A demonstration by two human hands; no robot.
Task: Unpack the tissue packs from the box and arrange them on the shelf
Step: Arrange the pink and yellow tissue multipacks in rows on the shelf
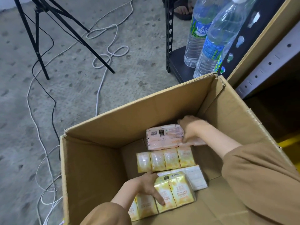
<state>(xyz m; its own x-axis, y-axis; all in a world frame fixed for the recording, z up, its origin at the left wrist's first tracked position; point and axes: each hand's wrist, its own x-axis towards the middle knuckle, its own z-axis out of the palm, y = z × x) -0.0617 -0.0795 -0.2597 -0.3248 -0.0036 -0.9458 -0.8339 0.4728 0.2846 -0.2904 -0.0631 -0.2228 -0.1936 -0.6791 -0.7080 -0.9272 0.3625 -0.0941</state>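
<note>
An open cardboard box [90, 168] stands on the floor with several tissue packs inside. My left hand [146, 185] grips a yellow tissue pack [177, 192] near the box's front. My right hand [191, 129] is closed on the right end of a pink tissue pack [162, 137] at the far end of the box. Between them lies another yellow pack [165, 159], and a white pack [194, 176] sits to the right. The shelf [266, 65] with its grey perforated rail rises at the right, just beyond the box.
Two clear water bottles [211, 43] stand on a low black rack [180, 65] behind the box. A black tripod [40, 46] and loose white and black cables [103, 59] lie on the concrete floor to the left. A person's sandalled foot [181, 8] shows at the top.
</note>
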